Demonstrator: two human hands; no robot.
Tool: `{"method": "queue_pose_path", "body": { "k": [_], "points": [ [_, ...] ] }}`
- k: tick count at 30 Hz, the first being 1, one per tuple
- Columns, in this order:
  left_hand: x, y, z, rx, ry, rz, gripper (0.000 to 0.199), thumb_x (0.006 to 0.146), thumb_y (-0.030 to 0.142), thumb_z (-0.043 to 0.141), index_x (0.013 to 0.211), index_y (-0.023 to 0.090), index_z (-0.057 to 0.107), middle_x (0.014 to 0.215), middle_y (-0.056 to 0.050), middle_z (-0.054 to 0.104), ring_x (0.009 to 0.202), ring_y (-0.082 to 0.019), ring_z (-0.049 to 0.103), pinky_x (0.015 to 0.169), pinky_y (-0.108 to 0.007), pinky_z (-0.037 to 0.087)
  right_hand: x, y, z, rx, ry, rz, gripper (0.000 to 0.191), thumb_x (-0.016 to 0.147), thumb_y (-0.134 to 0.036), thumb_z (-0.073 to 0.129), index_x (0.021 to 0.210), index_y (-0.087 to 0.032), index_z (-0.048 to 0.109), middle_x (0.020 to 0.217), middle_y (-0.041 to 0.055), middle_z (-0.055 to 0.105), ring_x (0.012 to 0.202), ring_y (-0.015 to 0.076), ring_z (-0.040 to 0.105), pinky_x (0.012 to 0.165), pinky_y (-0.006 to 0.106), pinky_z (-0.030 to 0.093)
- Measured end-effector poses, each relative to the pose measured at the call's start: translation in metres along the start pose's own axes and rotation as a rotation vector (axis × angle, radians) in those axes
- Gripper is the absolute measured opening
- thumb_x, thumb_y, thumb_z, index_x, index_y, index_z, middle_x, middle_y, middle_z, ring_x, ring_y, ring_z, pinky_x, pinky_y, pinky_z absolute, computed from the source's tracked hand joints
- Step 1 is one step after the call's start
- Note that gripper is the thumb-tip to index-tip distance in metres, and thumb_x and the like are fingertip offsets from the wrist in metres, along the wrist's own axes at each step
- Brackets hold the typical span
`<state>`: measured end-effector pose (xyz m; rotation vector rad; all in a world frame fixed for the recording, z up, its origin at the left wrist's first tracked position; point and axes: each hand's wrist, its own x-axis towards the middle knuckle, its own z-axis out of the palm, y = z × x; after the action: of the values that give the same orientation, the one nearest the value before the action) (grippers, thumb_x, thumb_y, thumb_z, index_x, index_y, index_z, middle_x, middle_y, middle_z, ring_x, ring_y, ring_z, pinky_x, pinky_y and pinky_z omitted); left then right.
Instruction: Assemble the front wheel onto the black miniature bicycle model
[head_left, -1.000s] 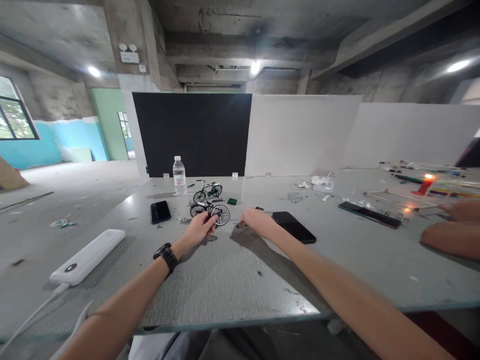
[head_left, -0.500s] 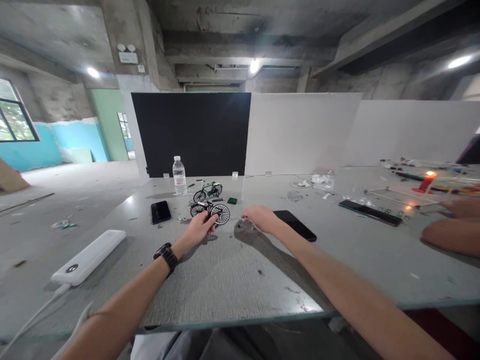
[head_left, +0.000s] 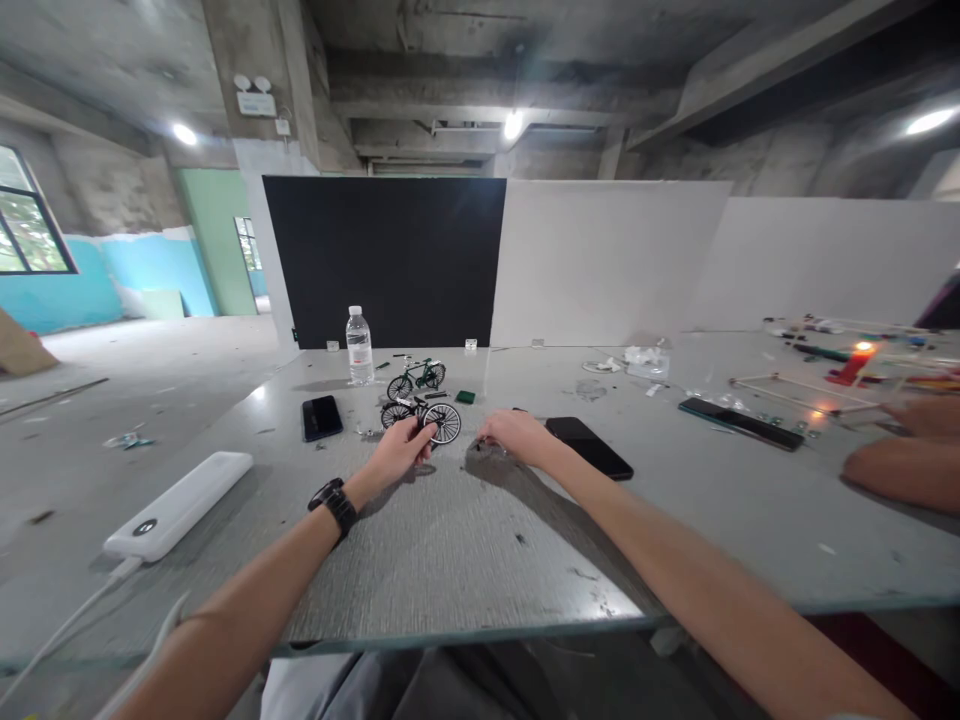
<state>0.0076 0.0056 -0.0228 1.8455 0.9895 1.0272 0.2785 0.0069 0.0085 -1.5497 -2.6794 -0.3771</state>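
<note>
Grey surface held a black model bike beyond a phone. Left hand pinched its rear wheel; right hand lay curled on small parts, grip unclear. Fitting seemed underway, needing a steady frame.

A bare concrete ceiling with heavy beams carries round lamps (three are lit). Behind the grey table stand a black panel and white panels. At the left are a turquoise wall, a window and a dusty floor.
</note>
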Motion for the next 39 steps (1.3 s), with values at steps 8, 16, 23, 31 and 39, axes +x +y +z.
{"method": "queue_pose_path", "body": {
  "k": [8,16,23,31,39],
  "points": [
    [-0.0002,-0.0004,-0.0006,0.009,-0.012,0.005,0.057,0.093,0.075,0.057,0.075,0.021,0.053,0.067,-0.002,0.063,0.057,-0.014,0.057,0.056,-0.028,0.045,-0.0012,0.0017,0.0048,-0.037,-0.007,-0.077,0.033,0.094,0.000,0.062,0.107,-0.020,0.085,0.102,0.0123,0.078,0.101,0.0249,0.070,0.075,0.027,0.043],
    [0.0007,-0.0005,-0.0009,-0.001,-0.012,0.006,0.056,0.092,0.075,0.057,0.075,0.021,0.051,0.067,-0.002,0.064,0.056,-0.013,0.056,0.055,-0.027,0.044,-0.0042,-0.0028,0.0046,-0.092,0.038,-0.112,0.020,0.101,-0.008,0.062,0.107,-0.014,0.080,0.106,0.0133,0.078,0.105,0.0245,0.069,0.082,0.029,0.046],
    [0.0007,0.0002,-0.0007,0.012,-0.011,-0.004,0.055,0.093,0.074,0.056,0.075,0.021,0.051,0.066,-0.002,0.064,0.055,-0.013,0.056,0.053,-0.026,0.043,-0.0032,0.0013,0.0099,-0.149,0.063,-0.128,0.015,0.099,-0.006,0.064,0.105,-0.012,0.077,0.104,0.0128,0.078,0.103,0.0239,0.070,0.080,0.029,0.047],
    [-0.0009,0.0009,-0.0012,0.016,-0.015,0.000,0.054,0.095,0.071,0.055,0.076,0.021,0.053,0.068,-0.003,0.065,0.056,-0.013,0.057,0.055,-0.027,0.044,-0.0038,0.0014,0.0082,-0.131,0.063,-0.027,0.028,0.094,0.003,0.059,0.114,-0.013,0.072,0.117,0.0140,0.075,0.104,0.0241,0.071,0.075,0.028,0.046],
    [-0.0002,0.0038,-0.0011,0.033,-0.005,0.002,0.059,0.092,0.076,0.056,0.072,0.020,0.054,0.065,-0.002,0.062,0.056,-0.013,0.056,0.055,-0.027,0.044,-0.0023,-0.0008,0.0104,0.211,0.211,0.169,0.032,0.107,-0.013,0.040,0.130,-0.019,0.063,0.124,0.0135,0.073,0.090,0.0210,0.069,0.071,0.029,0.041]
  ]
}}
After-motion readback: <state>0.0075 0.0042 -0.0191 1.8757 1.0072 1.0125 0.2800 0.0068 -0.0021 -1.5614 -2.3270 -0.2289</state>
